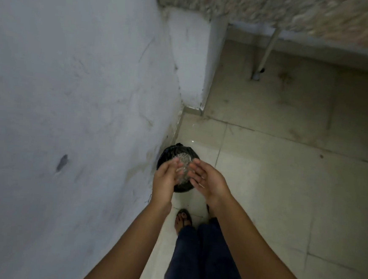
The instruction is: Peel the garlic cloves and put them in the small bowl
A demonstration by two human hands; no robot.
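Black-bagged bin (171,152) directly beneath both hands, set against the wall (71,108) on the outer side of the left hand (164,177). Held it and the right hand (208,181) close together but apart, palms facing each other, fingers slack, clasping nothing. Saw pale, glinting papery scraps (183,162) between the fingertips, too blurred to call garlic skins; a few pale slivers (202,185) stuck to the right palm. Stood on floor tiles (284,191), one sandalled foot (182,218) below the wrists.

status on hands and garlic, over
Both open: left hand and right hand, palms facing, above black-lined bin. No garlic cloves or small bowl in view. Under the hands, pale crumpled stuff, too blurred to name.
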